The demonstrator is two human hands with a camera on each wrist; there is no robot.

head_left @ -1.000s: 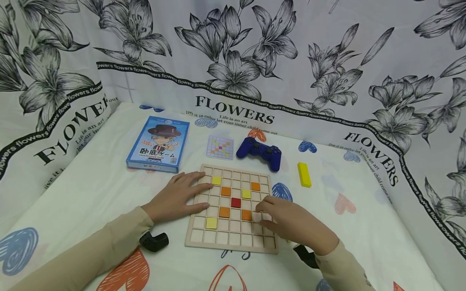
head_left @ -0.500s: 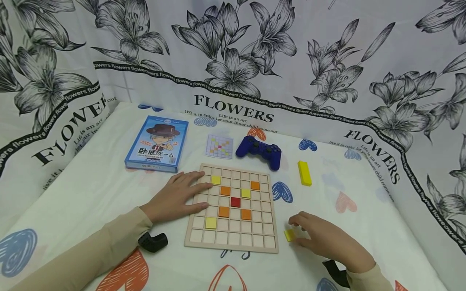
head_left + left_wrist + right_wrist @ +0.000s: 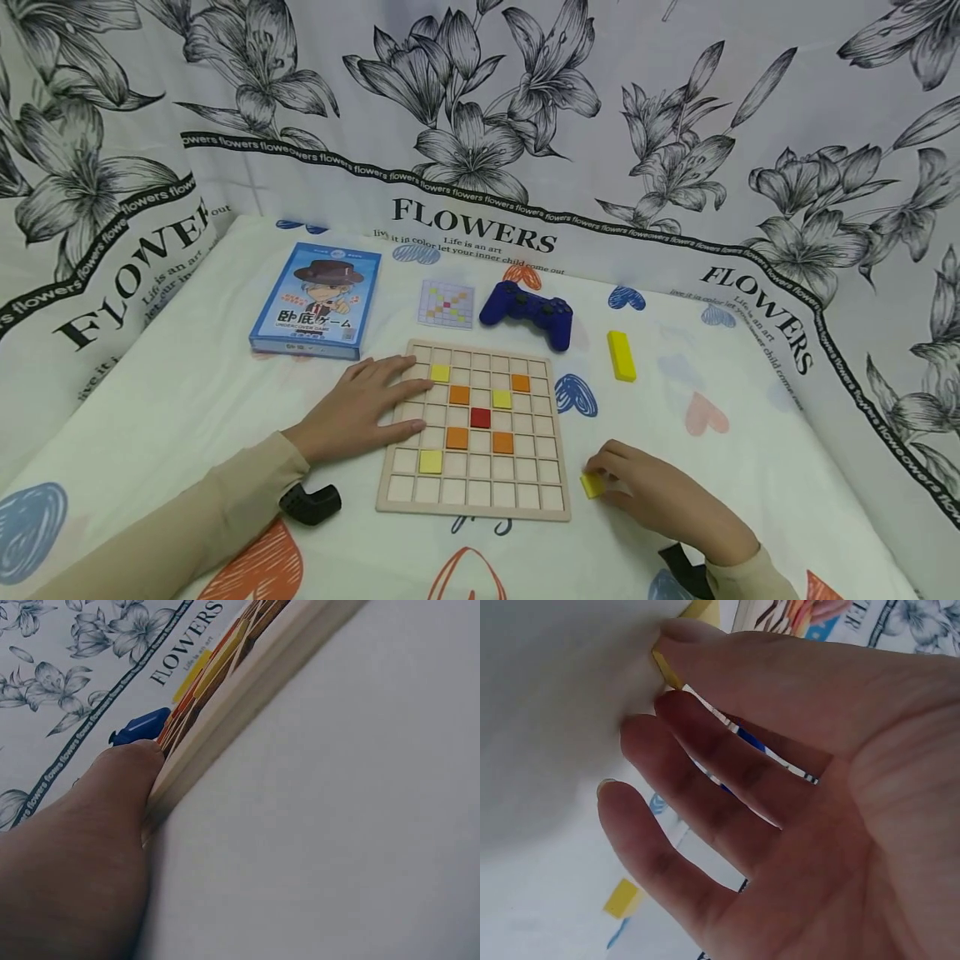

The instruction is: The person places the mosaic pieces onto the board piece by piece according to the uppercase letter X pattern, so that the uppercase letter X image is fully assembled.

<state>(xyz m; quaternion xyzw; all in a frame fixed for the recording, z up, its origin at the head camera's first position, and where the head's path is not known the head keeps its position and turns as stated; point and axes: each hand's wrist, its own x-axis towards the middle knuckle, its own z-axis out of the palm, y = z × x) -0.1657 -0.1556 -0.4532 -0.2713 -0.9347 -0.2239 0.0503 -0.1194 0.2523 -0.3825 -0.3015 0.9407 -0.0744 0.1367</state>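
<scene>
A wooden grid board (image 3: pixel 471 492) lies flat on the cloth, with yellow, orange and red square tiles in some of its cells. The red tile (image 3: pixel 480 417) sits in the middle cell. My left hand (image 3: pixel 352 414) rests on the board's left edge, fingers spread and fairly straight. In the left wrist view, the left thumb (image 3: pixel 112 795) lies along the board's rim. Off the board's right side, my right hand (image 3: pixel 645 487) pinches a yellow tile (image 3: pixel 592 485) between thumb and finger, low over the cloth. The right wrist view shows this tile (image 3: pixel 666 669) at the thumb tip.
Behind the board lie a small pattern card (image 3: pixel 446 303) and a dark blue game controller (image 3: pixel 527 313). A blue game box (image 3: pixel 317 302) is at the back left. A yellow block (image 3: pixel 622 356) lies to the right. A flowered curtain hangs behind.
My right hand has moved from over the board's right part to the cloth beside it, and its fingers have closed on the yellow tile there. The left hand stays put.
</scene>
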